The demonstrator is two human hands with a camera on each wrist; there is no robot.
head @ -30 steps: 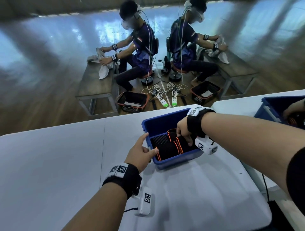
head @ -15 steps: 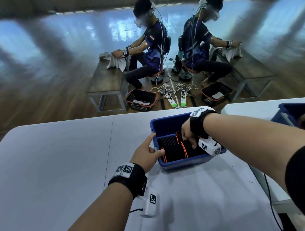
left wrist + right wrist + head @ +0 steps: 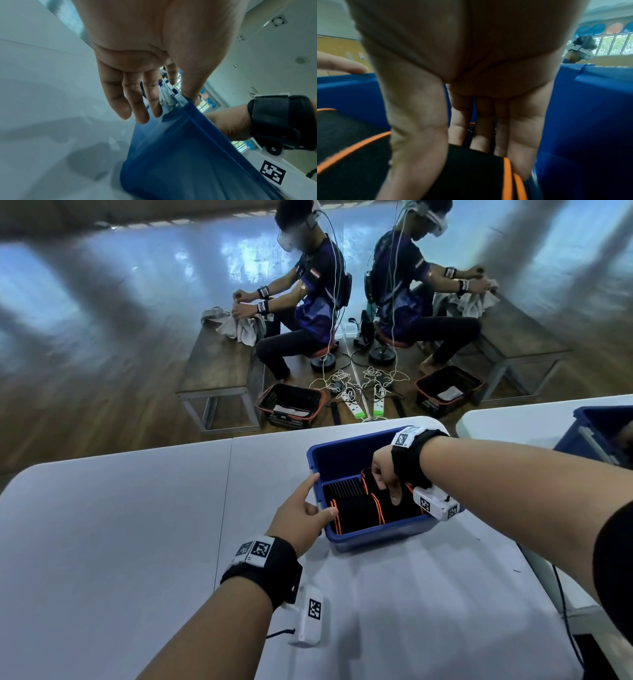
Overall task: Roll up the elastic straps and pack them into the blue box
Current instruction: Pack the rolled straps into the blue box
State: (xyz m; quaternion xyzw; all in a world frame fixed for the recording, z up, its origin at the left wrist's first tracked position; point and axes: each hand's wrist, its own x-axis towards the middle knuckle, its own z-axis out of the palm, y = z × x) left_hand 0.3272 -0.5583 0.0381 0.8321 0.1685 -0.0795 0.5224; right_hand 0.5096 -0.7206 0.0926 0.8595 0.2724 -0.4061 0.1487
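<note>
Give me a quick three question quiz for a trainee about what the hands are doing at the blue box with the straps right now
1. True or false: the right hand is reaching down inside the blue box.
2. Multiple choice: where is the left hand? A) flat on the white table, away from the box; B) at the box's left rim, thumb over the edge; C) gripping a strap in the air.
3. Fill in: the rolled black straps in the box have ______ coloured edging.

Key: 1 true; 2 B; 3 orange.
</note>
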